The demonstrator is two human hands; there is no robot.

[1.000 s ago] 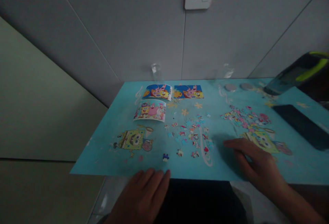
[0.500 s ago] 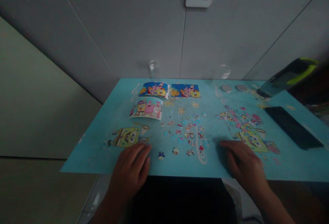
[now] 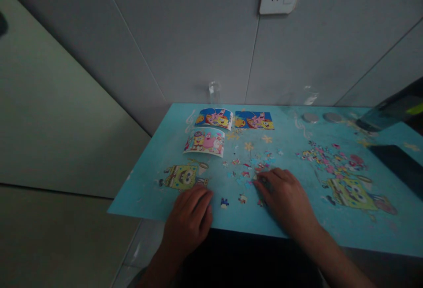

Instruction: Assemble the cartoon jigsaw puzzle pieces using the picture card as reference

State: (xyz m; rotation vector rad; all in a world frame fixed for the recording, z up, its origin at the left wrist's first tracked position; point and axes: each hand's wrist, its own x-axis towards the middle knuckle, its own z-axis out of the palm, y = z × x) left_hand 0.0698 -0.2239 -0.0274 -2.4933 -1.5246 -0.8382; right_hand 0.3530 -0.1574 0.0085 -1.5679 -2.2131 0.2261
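My left hand point(image 3: 191, 213) rests at the table's front edge, fingers loosely bent and thumb a little apart, with nothing seen in it. Just right of it lies a dark blue puzzle piece point(image 3: 224, 202), and beyond that a multicoloured puzzle piece point(image 3: 243, 198). My right hand point(image 3: 286, 197) reaches into the loose pile of puzzle pieces point(image 3: 246, 174). Its thumb and index fingertips come together on a small puzzle piece there, mostly hidden by the fingers. Another puzzle piece point(image 3: 261, 202) shows partly beside the right thumb.
Two curved picture cards point(image 3: 204, 142) and a flat blue picture point(image 3: 254, 120) lie toward the back. A second puzzle heap point(image 3: 330, 158) is at the right, near a dark phone-like slab point(image 3: 399, 164). Two round lids point(image 3: 310, 117), a clear jar point(image 3: 214, 92) and a bottle point(image 3: 380, 118) stand near the wall.
My right hand has moved left from the table's right part into the middle puzzle pile, and its fingertips have closed there. The left hand stays in place. The view has shifted left.
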